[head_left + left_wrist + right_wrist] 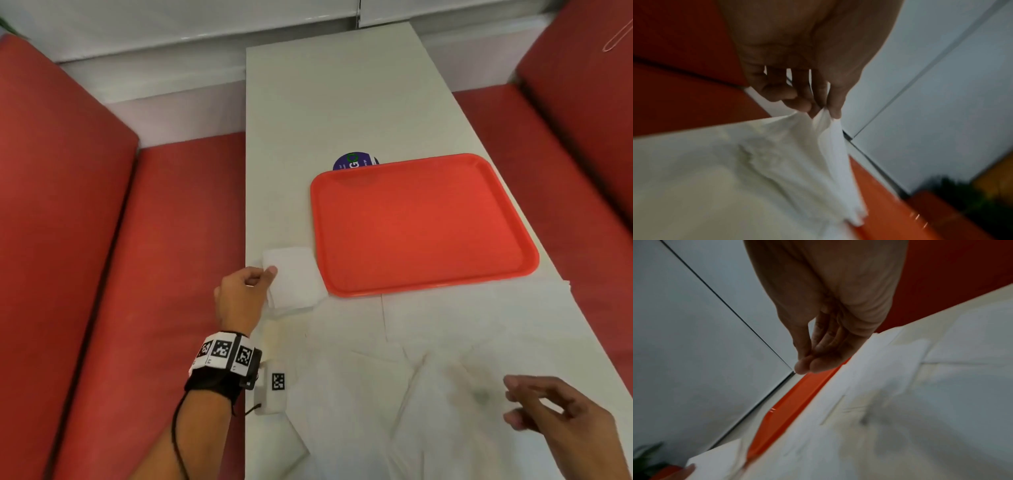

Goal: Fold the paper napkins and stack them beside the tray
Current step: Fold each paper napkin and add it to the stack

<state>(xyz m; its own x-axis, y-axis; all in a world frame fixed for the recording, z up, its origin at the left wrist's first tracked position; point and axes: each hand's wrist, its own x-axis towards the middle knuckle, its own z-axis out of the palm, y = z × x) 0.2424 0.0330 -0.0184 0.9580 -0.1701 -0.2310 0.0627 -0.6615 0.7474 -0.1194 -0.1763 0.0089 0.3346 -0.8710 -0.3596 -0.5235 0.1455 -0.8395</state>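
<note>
R hand [561, 411]: lower right, relaxed, holding nothing.
L hand [245, 291]: pinching folded napkin [294, 277] on stack, left of tray [424, 222].
Risk: careless release skews stack.

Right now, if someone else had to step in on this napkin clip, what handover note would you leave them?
Left hand: pinches the edge of the folded napkin at the table's left edge.
Right hand: open, holding nothing, above the unfolded napkins spread across the near end of the table.
Tray: red, nothing on it, beyond the loose napkins; the folded napkin lies just left of it, on a small folded stack whose edges show beneath.
Done: a few napkins folded and stacked beside the tray; the count cannot be told.
Left: let go of this one, then fold and stack the loose sheets.
</note>
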